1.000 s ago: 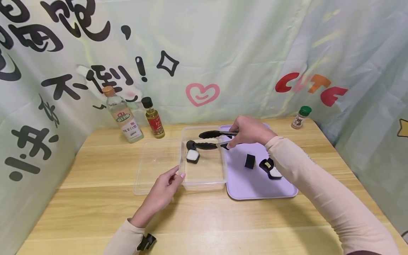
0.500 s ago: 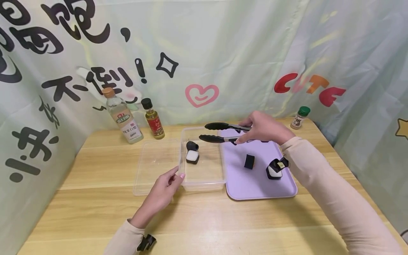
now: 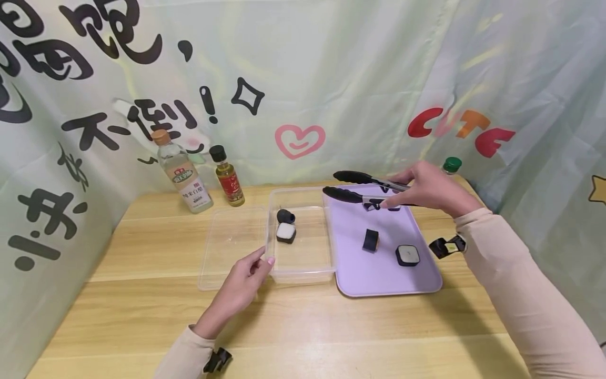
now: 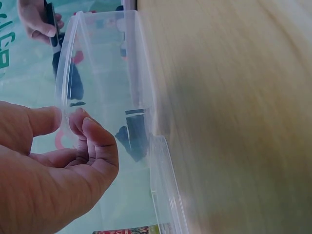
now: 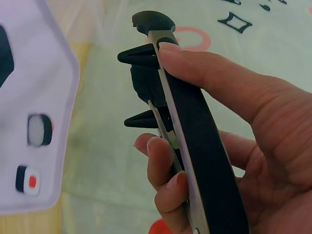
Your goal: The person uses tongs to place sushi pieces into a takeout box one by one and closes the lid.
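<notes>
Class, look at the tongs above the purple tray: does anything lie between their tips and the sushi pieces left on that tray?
Nothing visible does. The tongs in the right hand hang over the tray; two sushi pieces lie uncovered below.

Pale green cloth backdrop (image 3: 360, 68) all around, printed with black characters, a pink heart (image 3: 300, 140), "CUTE" lettering; light wooden table (image 3: 303, 326) below, evenly lit.

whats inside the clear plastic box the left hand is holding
Inside the clear box sit two pieces: a white-topped dark sushi piece and a small dark roll just behind it. The left hand grips its near rim.
</notes>
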Demonstrator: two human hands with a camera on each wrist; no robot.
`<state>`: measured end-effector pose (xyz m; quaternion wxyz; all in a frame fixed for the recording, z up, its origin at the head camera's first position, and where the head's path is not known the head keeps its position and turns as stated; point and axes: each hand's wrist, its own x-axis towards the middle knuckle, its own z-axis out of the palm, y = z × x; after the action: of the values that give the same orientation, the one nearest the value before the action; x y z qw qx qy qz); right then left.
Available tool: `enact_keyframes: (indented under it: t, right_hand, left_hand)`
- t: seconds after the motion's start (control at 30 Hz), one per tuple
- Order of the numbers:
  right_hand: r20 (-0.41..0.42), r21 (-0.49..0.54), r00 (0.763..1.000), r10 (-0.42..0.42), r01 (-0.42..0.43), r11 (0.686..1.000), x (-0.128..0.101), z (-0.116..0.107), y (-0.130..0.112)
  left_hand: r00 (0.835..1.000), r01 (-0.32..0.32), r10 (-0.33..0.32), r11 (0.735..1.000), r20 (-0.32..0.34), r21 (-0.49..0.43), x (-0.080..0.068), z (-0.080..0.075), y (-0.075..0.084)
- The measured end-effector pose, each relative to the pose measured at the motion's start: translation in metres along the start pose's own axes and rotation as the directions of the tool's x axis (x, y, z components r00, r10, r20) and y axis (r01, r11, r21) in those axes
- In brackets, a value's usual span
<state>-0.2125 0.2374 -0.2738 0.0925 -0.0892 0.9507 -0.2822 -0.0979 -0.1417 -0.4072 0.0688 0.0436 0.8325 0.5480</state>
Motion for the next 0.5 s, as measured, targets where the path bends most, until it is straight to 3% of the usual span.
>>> enact_keyframes:
  t: [0.5]
  right_hand:
    - [0.002,0.004,0.999,0.046,-0.046,0.999,-0.008,0.001,0.054]
  left_hand:
    - [1.000,0.000,0.000,1.000,-0.002,-0.001,0.000,0.000,0.000]
